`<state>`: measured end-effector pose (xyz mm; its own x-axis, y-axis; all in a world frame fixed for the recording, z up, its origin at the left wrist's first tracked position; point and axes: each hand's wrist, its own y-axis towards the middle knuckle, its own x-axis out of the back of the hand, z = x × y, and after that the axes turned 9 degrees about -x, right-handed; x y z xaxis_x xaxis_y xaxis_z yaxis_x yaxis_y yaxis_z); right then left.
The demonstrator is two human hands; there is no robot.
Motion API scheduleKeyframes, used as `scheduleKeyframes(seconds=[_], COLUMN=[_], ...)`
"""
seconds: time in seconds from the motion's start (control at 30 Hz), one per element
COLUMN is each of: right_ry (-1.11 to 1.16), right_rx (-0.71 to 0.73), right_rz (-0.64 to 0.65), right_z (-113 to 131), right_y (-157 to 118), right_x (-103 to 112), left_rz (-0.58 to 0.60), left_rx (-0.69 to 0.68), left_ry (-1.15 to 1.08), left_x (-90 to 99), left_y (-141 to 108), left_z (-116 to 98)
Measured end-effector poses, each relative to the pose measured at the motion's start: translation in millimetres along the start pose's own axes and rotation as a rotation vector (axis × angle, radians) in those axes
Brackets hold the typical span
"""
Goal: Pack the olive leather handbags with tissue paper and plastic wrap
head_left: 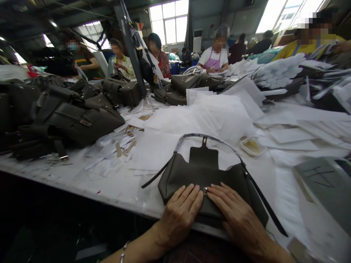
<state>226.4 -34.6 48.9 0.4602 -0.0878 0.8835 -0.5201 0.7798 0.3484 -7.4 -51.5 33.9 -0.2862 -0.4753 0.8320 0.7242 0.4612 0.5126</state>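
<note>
A dark olive handbag lies at the table's front edge, its flap folded back away from me. Its handle is wrapped in clear film and arches behind the flap. My left hand rests on the bag's front panel with fingers stretched out, just left of a small metal clasp. On the clasp's other side, my right hand lies with its fingers extended on the same panel. Neither hand grips the bag. A dark strap hangs off the bag's right side.
A heap of similar dark bags fills the left side. White paper sheets spread behind the handbag. Scraps lie left of it, a small plastic dish behind right, a grey box at right. Several people work across the table.
</note>
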Motion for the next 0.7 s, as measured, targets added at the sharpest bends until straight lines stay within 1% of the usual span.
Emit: scheduleKeyframes(seconds=[0.1,0.17,0.3,0.37,0.43,0.5,0.57,0.6,0.67,0.7], right_ry=[-0.028,-0.003,0.115,0.141,0.091,0.001,-0.069,-0.092,-0.122,-0.127], right_rx=[-0.022,-0.048,-0.136,-0.187,-0.213,-0.193,-0.147,-0.129,-0.112,-0.109], right_rz=[0.018,0.045,0.152,0.192,0.172,0.114,0.066,0.048,0.015,0.003], right_z=[7,8,9,12,15,17,18,17,14,12], right_y=[-8,-5,18,31,41,45,43,41,36,34], right_x=[1,5,12,11,5,-7,-20,-26,-35,-39], left_rz=[0.043,0.065,0.112,0.137,0.163,0.184,0.22,0.251,0.354,0.408], left_rx=[-0.008,-0.019,0.028,0.053,0.053,0.037,0.019,0.032,0.113,0.178], left_ry=[0.019,0.028,0.058,0.08,0.096,0.086,0.028,-0.019,-0.136,-0.192], left_x=[7.7,11.8,15.7,17.1,19.1,23.2,31.0,36.4,48.6,54.0], left_y=[-11,-18,-29,-33,-37,-37,-29,-21,5,21], left_z=[-4,-2,3,4,4,5,10,13,23,29])
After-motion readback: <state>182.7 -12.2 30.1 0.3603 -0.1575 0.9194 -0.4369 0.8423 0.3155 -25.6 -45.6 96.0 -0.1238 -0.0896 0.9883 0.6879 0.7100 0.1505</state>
